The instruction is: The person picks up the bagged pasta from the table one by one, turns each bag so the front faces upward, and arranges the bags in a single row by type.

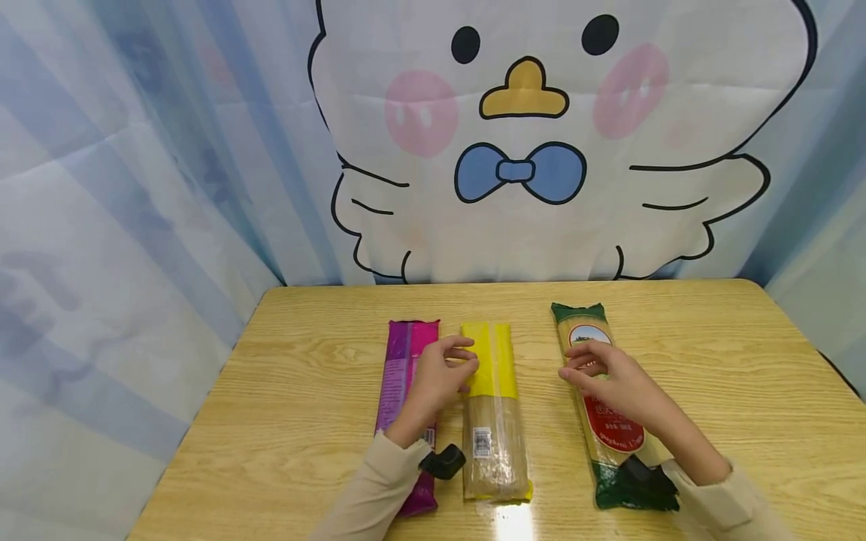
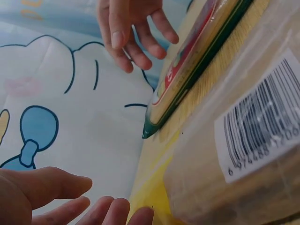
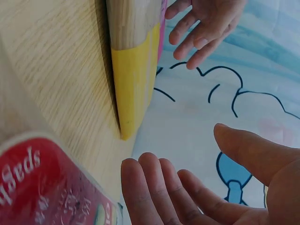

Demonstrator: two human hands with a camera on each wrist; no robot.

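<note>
Three long packs lie side by side on the table. The purple pack (image 1: 392, 391) is on the left, and the clear pack with a yellow top and a barcode (image 1: 494, 436) is in the middle. On the right lies a spaghetti pack (image 1: 612, 428) with green ends and a red label. My left hand (image 1: 440, 376) is over the purple and yellow packs, fingers loosely bent around nothing. My right hand (image 1: 612, 383) hovers over the spaghetti pack, its thumb apart from the fingers in the right wrist view, holding nothing.
The packs rest on a light wooden table (image 1: 291, 421). Behind its far edge hangs a curtain (image 1: 514, 233) printed with a white cartoon bird wearing a blue bow tie. More curtain hangs at the left and right sides. A black strap sits on each wrist.
</note>
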